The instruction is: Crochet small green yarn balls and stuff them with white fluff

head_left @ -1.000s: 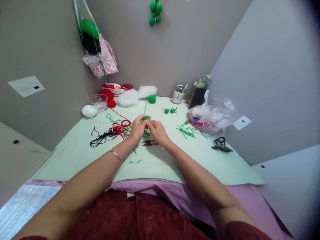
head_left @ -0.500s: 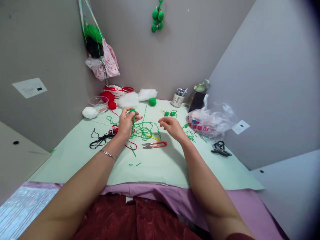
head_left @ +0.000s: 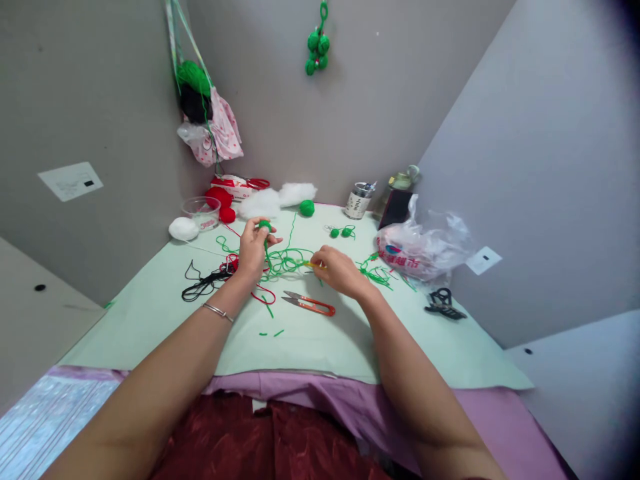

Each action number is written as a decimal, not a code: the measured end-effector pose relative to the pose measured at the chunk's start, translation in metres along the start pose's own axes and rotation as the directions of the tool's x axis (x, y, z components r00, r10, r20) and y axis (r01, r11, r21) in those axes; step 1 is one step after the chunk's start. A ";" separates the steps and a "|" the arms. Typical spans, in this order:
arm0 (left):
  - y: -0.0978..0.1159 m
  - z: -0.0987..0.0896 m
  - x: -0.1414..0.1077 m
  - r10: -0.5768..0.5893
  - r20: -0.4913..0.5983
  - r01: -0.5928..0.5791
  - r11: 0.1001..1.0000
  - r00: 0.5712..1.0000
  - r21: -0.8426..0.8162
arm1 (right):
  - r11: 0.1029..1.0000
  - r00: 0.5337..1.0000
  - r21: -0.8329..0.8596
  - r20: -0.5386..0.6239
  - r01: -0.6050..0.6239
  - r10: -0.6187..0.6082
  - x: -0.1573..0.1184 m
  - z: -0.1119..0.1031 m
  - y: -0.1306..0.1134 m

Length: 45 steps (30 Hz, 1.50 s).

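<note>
My left hand point(head_left: 254, 250) is closed on a small green crocheted piece point(head_left: 265, 225) near its fingertips, with a strand of green yarn hanging down from it. My right hand point(head_left: 334, 268) pinches a slim yellow crochet hook point(head_left: 315, 265) just above the table, its tip directed left toward loose loops of green yarn point(head_left: 287, 263). Orange-handled thread snips point(head_left: 309, 303) lie on the table below the two hands. Tangled red yarn point(head_left: 263, 293) and a black yarn bundle point(head_left: 203, 283) are beside my left wrist.
White stuffing point(head_left: 260, 203), a green ball point(head_left: 307, 208) and a clear plastic tub point(head_left: 203, 213) are toward the back. Two small green balls point(head_left: 340, 233) lie beyond my right hand. A plastic bag point(head_left: 423, 243) and black hair clip point(head_left: 444, 305) are at right.
My right hand has come down and left and taken up the yellow crochet hook from the table. The snips have turned slightly. My left hand keeps its hold on the green piece.
</note>
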<state>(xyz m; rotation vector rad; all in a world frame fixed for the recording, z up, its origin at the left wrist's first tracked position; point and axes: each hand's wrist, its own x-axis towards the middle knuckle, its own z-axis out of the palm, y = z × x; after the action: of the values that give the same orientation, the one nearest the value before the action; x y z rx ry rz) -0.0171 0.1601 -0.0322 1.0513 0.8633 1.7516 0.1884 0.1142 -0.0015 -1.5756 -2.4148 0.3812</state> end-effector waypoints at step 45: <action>-0.021 0.018 -0.036 -0.028 0.319 -0.058 0.965 0.947 0.256 | 0.202 0.973 0.959 0.218 -0.199 -0.077 0.008 0.003 0.002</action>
<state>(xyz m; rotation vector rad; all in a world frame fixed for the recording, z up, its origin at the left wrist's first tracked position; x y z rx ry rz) 0.0152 0.1367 -0.0533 1.4748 0.8947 1.4463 0.1863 0.1221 -0.0048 -0.9353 -1.4164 1.7850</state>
